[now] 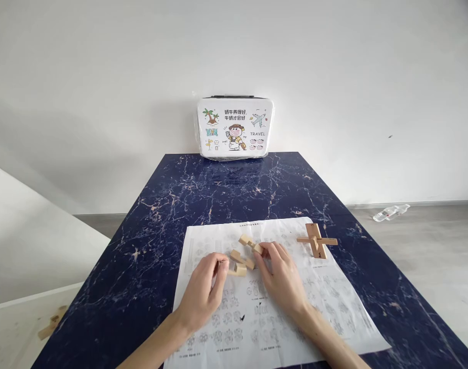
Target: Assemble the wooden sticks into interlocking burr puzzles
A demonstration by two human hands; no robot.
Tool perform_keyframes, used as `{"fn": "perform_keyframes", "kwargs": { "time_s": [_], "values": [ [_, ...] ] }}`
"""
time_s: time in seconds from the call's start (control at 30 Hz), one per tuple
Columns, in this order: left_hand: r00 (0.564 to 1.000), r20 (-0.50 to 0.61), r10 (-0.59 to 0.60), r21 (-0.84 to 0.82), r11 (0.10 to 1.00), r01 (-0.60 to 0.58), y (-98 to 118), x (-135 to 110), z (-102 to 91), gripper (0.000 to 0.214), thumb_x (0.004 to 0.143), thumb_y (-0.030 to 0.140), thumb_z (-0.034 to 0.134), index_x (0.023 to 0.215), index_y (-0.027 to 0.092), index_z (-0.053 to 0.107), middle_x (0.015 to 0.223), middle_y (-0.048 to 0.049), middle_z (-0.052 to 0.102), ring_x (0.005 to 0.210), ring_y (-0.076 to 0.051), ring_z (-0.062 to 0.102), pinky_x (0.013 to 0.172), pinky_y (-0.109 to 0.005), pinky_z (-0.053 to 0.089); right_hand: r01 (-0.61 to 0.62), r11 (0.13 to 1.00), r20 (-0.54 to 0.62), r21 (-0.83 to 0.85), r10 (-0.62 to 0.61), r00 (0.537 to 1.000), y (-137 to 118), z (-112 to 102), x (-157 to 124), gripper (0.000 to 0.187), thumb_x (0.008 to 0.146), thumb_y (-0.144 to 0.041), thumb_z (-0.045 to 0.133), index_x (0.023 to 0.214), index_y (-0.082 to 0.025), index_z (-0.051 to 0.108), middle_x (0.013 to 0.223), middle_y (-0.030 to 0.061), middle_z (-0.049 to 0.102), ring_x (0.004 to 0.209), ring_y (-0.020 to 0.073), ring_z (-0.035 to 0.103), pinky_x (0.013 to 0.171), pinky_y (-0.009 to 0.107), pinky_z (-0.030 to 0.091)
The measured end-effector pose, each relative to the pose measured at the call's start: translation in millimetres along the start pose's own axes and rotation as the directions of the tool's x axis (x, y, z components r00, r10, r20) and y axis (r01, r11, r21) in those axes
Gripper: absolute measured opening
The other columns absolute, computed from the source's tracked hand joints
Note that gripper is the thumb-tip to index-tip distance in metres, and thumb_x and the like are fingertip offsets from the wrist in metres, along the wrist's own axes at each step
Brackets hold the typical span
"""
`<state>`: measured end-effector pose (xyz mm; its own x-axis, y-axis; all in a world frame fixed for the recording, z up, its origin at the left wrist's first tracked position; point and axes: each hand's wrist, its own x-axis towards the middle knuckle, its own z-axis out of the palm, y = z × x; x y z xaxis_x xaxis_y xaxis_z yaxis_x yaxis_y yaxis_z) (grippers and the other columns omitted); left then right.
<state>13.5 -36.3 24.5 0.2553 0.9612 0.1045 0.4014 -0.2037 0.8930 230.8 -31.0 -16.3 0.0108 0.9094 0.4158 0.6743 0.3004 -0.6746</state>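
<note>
Over a printed paper sheet (234, 333) with rows of small line drawings, my left hand (207, 287) pinches one end of a notched wooden puzzle piece (240, 270). Its fingertips hide that end. My right hand (280, 271) has thumb and fingers closed on the near end of another notched wooden piece (246, 240), which points up and to the left. Between the hands lies a third notched wooden piece (241, 259), close to both held pieces. Whether it touches them I cannot tell.
An assembled wooden cross-shaped puzzle (317, 241) rests at the sheet's upper right. A white cartoon case (236, 128) stands at the back of the dark blue marbled table (234, 195). Wooden pieces (52, 323) lie on a white surface lower left. Clear plastic (391, 212) is on the floor.
</note>
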Motion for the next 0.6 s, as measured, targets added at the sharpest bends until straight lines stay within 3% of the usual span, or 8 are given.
{"fn": "perform_keyframes", "kwargs": {
  "time_s": [0.1,0.23,0.33,0.47,0.6],
  "values": [
    [0.996,0.02,0.089,0.156,0.984,-0.091,-5.4,0.7,3.2,0.025,0.111,0.035,0.049,0.093,0.024,0.061,0.087,-0.0039,0.062,0.081,-0.025,0.054,0.08,-0.04,0.042,0.035,0.999,0.026,-0.036,-0.034,0.999,5.3,2.2,-1.7,0.019,0.113,-0.037,0.05,0.11,-0.024,0.063,0.096,0.0088,0.068,0.087,0.0274,0.063,0.077,0.042,0.053],
    [0.994,0.042,0.104,0.275,0.955,-0.112,-11.8,2.0,5.8,0.026,0.111,0.033,0.048,0.09,0.023,0.06,0.097,-0.0069,0.062,0.09,-0.028,0.056,0.086,-0.045,0.046,0.035,0.999,0.078,-0.037,-0.032,0.996,6.6,2.0,-3.2,0.016,0.113,-0.034,0.051,0.116,-0.025,0.064,0.105,0.0096,0.067,0.096,0.0291,0.065,0.083,0.044,0.055],
    [0.992,0.004,0.125,0.253,0.96,-0.122,-15.5,1.6,6.9,0.014,0.11,0.033,0.051,0.114,0.024,0.061,0.118,-0.0108,0.06,0.106,-0.032,0.059,0.092,-0.049,0.052,0.016,1.0,0.103,-0.008,-0.015,0.995,4.5,0.6,-3.3,0.02,0.114,-0.034,0.049,0.127,-0.026,0.062,0.112,0.0103,0.067,0.101,0.0294,0.066,0.086,0.045,0.057],
    [0.984,-0.009,0.176,0.288,0.943,-0.166,-19.0,-0.9,8.0,0.027,0.11,0.03,0.052,0.138,0.026,0.05,0.139,-0.0147,0.052,0.13,-0.036,0.053,0.106,-0.058,0.05,0.057,0.998,0.157,0.025,-0.06,0.986,0.9,-1.1,-2.5,0.022,0.115,-0.03,0.045,0.121,-0.025,0.065,0.109,0.0098,0.069,0.1,0.0289,0.067,0.088,0.047,0.058],
    [0.97,0.08,0.23,0.339,0.909,-0.244,-17.9,-2.7,7.3,0.041,0.11,0.032,0.057,0.148,0.028,0.043,0.154,-0.0158,0.044,0.144,-0.039,0.045,0.116,-0.062,0.044,0.13,0.988,0.216,0.078,-0.144,0.966,-4.5,-2.3,-1.9,0.024,0.114,-0.024,0.044,0.121,-0.024,0.067,0.111,0.0097,0.07,0.1,0.0279,0.067,0.089,0.047,0.059]
  ]
}}
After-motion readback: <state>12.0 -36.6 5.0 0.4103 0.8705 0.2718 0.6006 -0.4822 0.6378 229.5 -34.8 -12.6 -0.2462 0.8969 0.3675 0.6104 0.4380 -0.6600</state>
